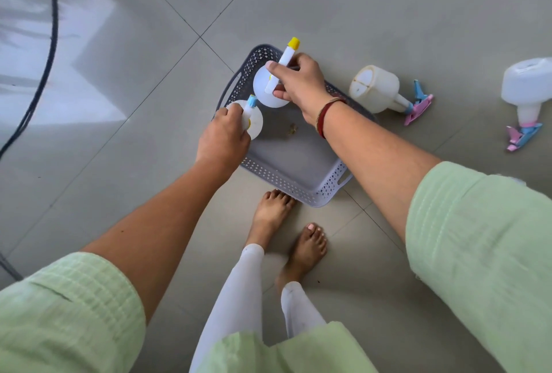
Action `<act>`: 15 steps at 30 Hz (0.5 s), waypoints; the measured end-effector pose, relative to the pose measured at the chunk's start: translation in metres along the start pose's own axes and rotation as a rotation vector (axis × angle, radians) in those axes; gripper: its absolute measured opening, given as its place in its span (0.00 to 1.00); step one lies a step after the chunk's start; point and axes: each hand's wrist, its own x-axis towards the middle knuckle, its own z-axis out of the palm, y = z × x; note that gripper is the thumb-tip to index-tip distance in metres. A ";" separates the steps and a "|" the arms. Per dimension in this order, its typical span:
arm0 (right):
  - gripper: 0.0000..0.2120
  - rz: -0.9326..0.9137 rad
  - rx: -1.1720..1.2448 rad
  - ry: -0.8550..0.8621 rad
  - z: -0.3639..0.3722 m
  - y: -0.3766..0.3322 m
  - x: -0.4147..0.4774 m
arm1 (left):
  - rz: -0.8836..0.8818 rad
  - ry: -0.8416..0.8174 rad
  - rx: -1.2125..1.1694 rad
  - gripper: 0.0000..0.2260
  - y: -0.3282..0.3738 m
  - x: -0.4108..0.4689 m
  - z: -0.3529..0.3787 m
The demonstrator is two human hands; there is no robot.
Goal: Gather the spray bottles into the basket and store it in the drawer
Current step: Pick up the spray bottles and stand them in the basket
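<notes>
Grey floor tiles fill the view, with a black cable trailing at about ten o'clock. Nearest, the person's bare feet stand just below the perforated grey basket, which rests flat on the floor at centre. Over its ten-o'clock end, the left hand is clamped around the neck of a white bottle with a blue nozzle, and the right hand is wrapped around the neck of a white bottle with a yellow cap; both bottles hang upright inside or just above the basket, I cannot tell which. Farther out at three o'clock, two more spray bottles lie on their sides on the floor: a cream one just beside the basket, and a white one well apart.

These look like thin, light plastic, probably near empty, smooth and round, so they will roll. The narrow neck under the trigger seems the safest hold; the trigger itself may flex or squirt.
</notes>
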 end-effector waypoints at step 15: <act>0.25 -0.013 0.090 0.093 -0.021 0.031 -0.029 | 0.102 0.220 0.069 0.30 -0.009 -0.029 -0.017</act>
